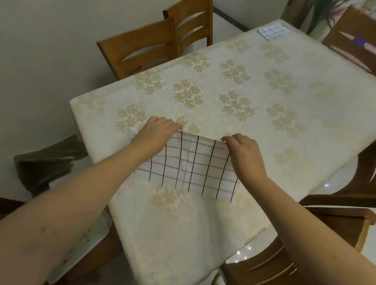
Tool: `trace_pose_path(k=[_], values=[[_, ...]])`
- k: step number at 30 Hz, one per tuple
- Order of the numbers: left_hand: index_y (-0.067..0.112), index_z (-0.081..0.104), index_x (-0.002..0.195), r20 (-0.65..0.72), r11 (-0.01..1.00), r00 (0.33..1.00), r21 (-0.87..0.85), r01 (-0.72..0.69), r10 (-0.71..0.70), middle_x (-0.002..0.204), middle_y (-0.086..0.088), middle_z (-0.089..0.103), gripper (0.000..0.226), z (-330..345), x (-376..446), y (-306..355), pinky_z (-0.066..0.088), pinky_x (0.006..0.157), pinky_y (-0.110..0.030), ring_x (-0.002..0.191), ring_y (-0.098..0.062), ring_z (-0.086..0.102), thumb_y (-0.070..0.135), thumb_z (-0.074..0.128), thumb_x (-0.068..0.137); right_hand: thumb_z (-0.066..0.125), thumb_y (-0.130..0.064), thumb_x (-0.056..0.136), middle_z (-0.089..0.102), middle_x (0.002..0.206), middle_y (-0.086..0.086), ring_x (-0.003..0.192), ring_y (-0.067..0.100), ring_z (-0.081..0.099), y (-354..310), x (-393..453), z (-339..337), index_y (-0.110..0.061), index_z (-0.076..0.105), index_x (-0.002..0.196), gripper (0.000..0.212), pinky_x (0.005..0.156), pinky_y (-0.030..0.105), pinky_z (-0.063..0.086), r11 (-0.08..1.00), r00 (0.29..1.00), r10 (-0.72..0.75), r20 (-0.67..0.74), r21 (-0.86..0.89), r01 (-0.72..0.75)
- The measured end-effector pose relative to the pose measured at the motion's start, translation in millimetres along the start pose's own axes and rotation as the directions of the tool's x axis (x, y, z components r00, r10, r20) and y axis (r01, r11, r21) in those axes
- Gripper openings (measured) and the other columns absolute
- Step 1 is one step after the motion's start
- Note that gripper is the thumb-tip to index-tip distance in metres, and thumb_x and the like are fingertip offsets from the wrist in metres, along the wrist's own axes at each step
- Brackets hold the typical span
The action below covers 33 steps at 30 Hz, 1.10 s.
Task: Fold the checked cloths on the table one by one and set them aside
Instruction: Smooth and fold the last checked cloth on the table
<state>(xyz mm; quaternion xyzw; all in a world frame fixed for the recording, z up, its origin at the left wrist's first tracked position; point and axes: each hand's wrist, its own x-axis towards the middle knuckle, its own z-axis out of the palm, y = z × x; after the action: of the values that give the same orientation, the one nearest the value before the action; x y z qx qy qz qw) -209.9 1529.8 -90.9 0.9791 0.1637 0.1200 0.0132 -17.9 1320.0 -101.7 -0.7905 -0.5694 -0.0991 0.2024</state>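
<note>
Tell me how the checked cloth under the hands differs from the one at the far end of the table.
The near cloth has dark lines; the far cloth has blue ones. The near cloth is gripped at its far corners by the left hand and right hand; the far cloth lies untouched, looking folded. Both are white checks.

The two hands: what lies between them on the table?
Head view: between left hand and right hand lies only the checked cloth, whose far edge both grip.

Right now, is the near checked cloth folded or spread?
Cannot tell: it lies flat, left hand and right hand gripping its far corners.
</note>
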Motion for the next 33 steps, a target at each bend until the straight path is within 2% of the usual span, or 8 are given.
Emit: trace_pose_path(k=[8, 13, 17, 21, 24, 27, 31, 33], values=[[0.013, 0.071, 0.096, -0.29, 0.998, 0.957, 0.054, 0.036, -0.019, 0.092, -0.006, 0.066, 0.034, -76.1, 5.0, 25.2, 0.034, 0.076, -0.033, 0.083, -0.028, 0.058, -0.009, 0.069, 0.07, 0.065, 0.01, 0.076, 0.066, 0.089, 0.008, 0.075, 0.029, 0.057, -7.1, 2.0, -74.7, -0.011, 0.072, 0.097, 0.03, 0.065, 0.04, 0.045, 0.994, 0.978, -0.082, -0.191, 0.052, 0.093], [0.02, 0.074, 0.084, -0.254, 0.98, 0.946, -0.032, 0.198, -0.2, 0.087, -0.002, 0.067, 0.028, -44.2, -37.2, 52.6, 0.036, 0.076, -0.035, 0.084, -0.028, 0.061, -0.002, 0.077, 0.067, 0.066, 0.006, 0.072, 0.067, 0.086, 0.005, 0.073, 0.029, 0.059, -12.2, -62.3, -56.6, -0.015, 0.073, 0.094, 0.031, 0.062, 0.038, 0.045, 0.99, 0.993, -0.113, -0.037, 0.083, 0.115], [0.029, 0.074, 0.08, -0.089, 0.876, 0.873, -0.114, 0.469, -0.479, 0.113, -0.006, 0.061, 0.026, 5.6, -89.4, 73.0, 0.035, 0.091, -0.042, 0.108, -0.031, 0.054, 0.006, 0.078, 0.067, 0.072, -0.002, 0.067, 0.066, 0.081, 0.0, 0.068, 0.024, 0.059, -24.8, -120.5, -22.4, -0.019, 0.072, 0.091, 0.03, 0.057, 0.035, 0.045, 0.986, 0.975, -0.148, 0.168, 0.104, 0.131], [0.027, 0.075, 0.085, 0.155, 0.622, 0.673, -0.28, 0.732, -0.723, 0.14, -0.011, 0.041, 0.019, 51.3, -148.1, 94.5, 0.034, 0.103, -0.046, 0.129, -0.035, 0.035, 0.009, 0.07, 0.081, 0.078, -0.009, 0.053, 0.062, 0.07, -0.006, 0.059, 0.019, 0.059, -46.3, -171.0, 10.8, -0.026, 0.07, 0.079, 0.032, 0.053, 0.03, 0.045, 0.983, 0.905, -0.17, 0.391, 0.136, 0.126], [0.022, 0.071, 0.091, 0.284, 0.389, 0.544, -0.454, 0.802, -0.789, 0.135, -0.016, 0.039, 0.026, 68.6, -177.4, 109.8, 0.031, 0.1, -0.027, 0.122, -0.033, 0.044, -0.001, 0.061, 0.086, 0.072, -0.024, 0.061, 0.062, 0.072, -0.009, 0.061, 0.016, 0.062, -58.3, -196.2, 28.9, -0.029, 0.069, 0.08, 0.02, 0.054, 0.028, 0.047, 0.975, 0.817, -0.219, 0.534, 0.148, 0.164], [0.025, 0.065, 0.099, 0.4, 0.134, 0.389, -0.534, 0.835, -0.83, 0.13, -0.011, 0.045, 0.034, 71.7, -189.2, 114.2, 0.039, 0.089, -0.026, 0.104, -0.022, 0.052, -0.005, 0.051, 0.09, 0.05, -0.042, 0.077, 0.068, 0.086, -0.008, 0.075, 0.015, 0.065, -64.5, -202.8, 37.7, -0.029, 0.07, 0.094, 0.03, 0.063, 0.03, 0.051, 0.979, 0.806, -0.178, 0.565, 0.185, 0.087], [0.027, 0.057, 0.109, 0.557, -0.362, 0.188, -0.723, 0.588, -0.808, 0.12, -0.008, 0.058, 0.03, 75.0, -190.2, 99.7, 0.049, 0.085, -0.033, 0.096, -0.02, 0.061, 0.002, 0.056, 0.093, 0.044, -0.049, 0.083, 0.069, 0.108, -0.003, 0.094, 0.021, 0.066, -63.9, -188.0, 42.3, -0.023, 0.066, 0.114, 0.046, 0.075, 0.036, 0.053, 0.982, 0.825, -0.116, 0.553, 0.191, 0.011], [0.024, 0.046, 0.121, 0.618, -0.515, 0.104, -0.726, 0.456, -0.779, 0.114, -0.008, 0.061, 0.039, 73.4, -185.4, 92.7, 0.05, 0.079, -0.03, 0.091, -0.019, 0.061, 0.009, 0.064, 0.09, 0.035, -0.054, 0.085, 0.059, 0.13, 0.001, 0.115, 0.023, 0.058, -62.6, -176.8, 43.7, -0.021, 0.055, 0.131, 0.06, 0.091, 0.04, 0.048, 0.986, 0.794, -0.073, 0.604, 0.165, -0.036]])
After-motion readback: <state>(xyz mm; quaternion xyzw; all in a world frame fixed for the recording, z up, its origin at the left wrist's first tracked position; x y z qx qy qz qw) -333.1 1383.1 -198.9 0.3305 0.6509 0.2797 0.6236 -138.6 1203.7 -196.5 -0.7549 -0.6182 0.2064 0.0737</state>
